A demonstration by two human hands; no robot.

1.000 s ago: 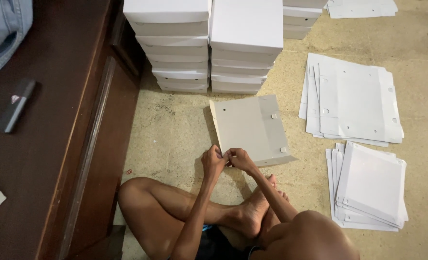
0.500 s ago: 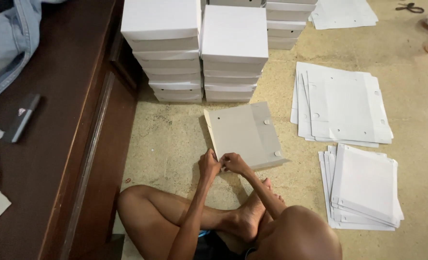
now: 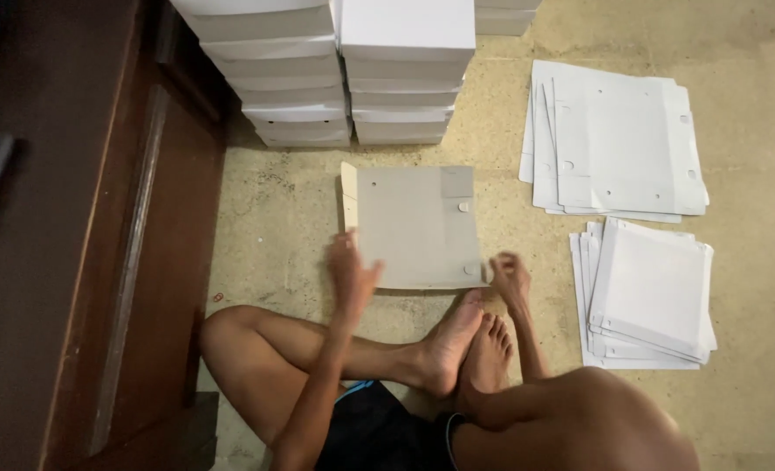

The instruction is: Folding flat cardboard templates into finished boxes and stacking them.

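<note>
On the floor (image 3: 754, 174), directly ahead of the crossed legs, a grey flat cardboard blank (image 3: 414, 227) is laid face down, with a narrow flap folded up along its left edge. The left hand (image 3: 351, 272) is placed at the near left corner, blurred, fingers spread apart and gripping nothing. The right hand (image 3: 510, 275) is set at the near right corner; whether its curled fingers pinch the edge cannot be told. For a clean fold, both near corners should be pressed evenly and the crease kept straight. The blank is nearly square; its slightly longer axis runs away from the person, toward the stacked white boxes (image 3: 405, 70). Two piles of white blanks (image 3: 623, 139) lie to the right.
</note>
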